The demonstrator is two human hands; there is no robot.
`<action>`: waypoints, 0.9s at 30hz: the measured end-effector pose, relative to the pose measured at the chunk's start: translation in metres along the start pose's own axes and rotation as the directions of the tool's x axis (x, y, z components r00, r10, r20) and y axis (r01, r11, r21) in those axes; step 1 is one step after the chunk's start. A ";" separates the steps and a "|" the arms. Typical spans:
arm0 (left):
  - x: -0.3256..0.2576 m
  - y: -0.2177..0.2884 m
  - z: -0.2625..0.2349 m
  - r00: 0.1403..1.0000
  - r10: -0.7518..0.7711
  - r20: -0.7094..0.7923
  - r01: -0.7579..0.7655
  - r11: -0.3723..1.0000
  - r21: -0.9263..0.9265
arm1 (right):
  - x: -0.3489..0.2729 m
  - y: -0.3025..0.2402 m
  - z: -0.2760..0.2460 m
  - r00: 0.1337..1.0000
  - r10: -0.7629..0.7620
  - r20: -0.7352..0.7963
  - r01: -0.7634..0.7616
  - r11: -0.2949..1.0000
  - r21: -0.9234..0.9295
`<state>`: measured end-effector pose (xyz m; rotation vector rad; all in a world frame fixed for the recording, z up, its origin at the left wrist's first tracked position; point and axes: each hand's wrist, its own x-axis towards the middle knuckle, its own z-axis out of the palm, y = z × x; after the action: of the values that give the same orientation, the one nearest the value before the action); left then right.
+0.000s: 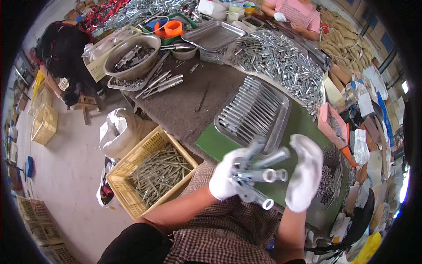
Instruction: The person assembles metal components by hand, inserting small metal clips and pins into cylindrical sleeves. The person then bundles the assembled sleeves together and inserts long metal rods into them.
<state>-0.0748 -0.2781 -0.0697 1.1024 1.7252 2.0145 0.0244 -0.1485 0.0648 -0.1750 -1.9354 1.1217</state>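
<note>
My left hand (225,177), in a white glove, is closed around a bunch of shiny metal tubes (257,175) with flared, hollow ends. They point in different directions over my lap and the near edge of the green board. Just right of the bunch, my gloved right hand (304,174) is raised, slightly blurred, its fingers extended and nothing visible in them. Beyond both hands, a metal tray (281,123) holds a neat row of similar silver tubes (250,108) lying side by side.
A yellow crate (119,181) of thin metal rods (160,174) stands at my left. A heap of metal sleeves (277,59) covers the table's far right. A pink bin (326,121) sits at the right edge. One co-worker (303,17) sits across; another (61,48) bends at far left.
</note>
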 end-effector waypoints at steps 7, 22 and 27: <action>-0.007 -0.013 -0.018 0.917 -0.384 -0.103 0.095 0.463 -0.881 | 0.035 0.040 0.080 0.924 -0.117 0.364 0.326 0.737 -0.592; 0.007 0.014 -0.026 0.952 -0.306 0.032 0.243 0.685 -0.687 | 0.035 0.064 0.094 0.892 0.060 0.449 0.324 0.607 -0.725; -0.002 0.007 -0.031 0.954 -0.298 -0.034 0.247 0.844 -0.477 | 0.057 0.006 0.053 0.995 0.088 0.057 -0.070 0.964 -0.256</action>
<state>-0.0933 -0.3035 -0.0643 0.5627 1.2410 2.1662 -0.0514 -0.1498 0.0834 -0.3600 -2.1461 0.9374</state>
